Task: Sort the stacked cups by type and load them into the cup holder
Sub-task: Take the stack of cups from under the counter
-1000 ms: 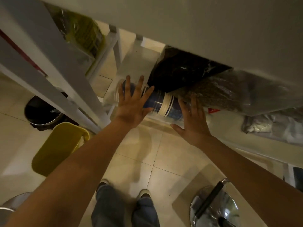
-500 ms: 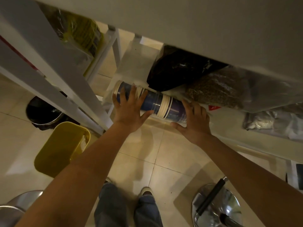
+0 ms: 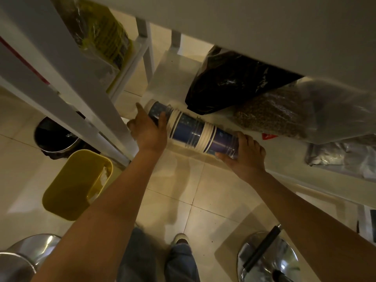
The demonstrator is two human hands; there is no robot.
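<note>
Step in hand: fetching the stack of cups (image 3: 191, 132) off a low shelf (image 3: 162, 78) under the counter; by my reading this is the very start of the job.
Where the cups are: the stack lies on its side along the front edge of the shelf, just in front of a black plastic bag (image 3: 230, 86) and a clear bag of brown granules (image 3: 274, 112).
What the stack looks like: dark blue cup bodies with cream ribbed bands between them, and clear rims showing at intervals, so more than one type seems nested together.
Left hand (image 3: 149, 130): wrapped over the stack's left end, thumb on one side, fingers curled round the far side, clamped on the cups.
Right hand (image 3: 247, 153): cupped under and round the right end, fingers closed against the clear lowest cup, clamped on the stack as well.
Lift: I cannot tell whether the stack rests on the shelf or is just clear of it.
Done so far: nothing sorted as far as this view shows; the cups are all in one column.
Left to do: carry the stack out, pull it apart, group by type, load the cup holder.
Cup holder: not in view.
Nearby: a yellow bin (image 3: 75, 182) and a dark round bin (image 3: 55, 139) stand on the tiled floor to the left, well apart from the cups.
Risk: a long stack held only at its ends may sag or separate in the middle.
</note>
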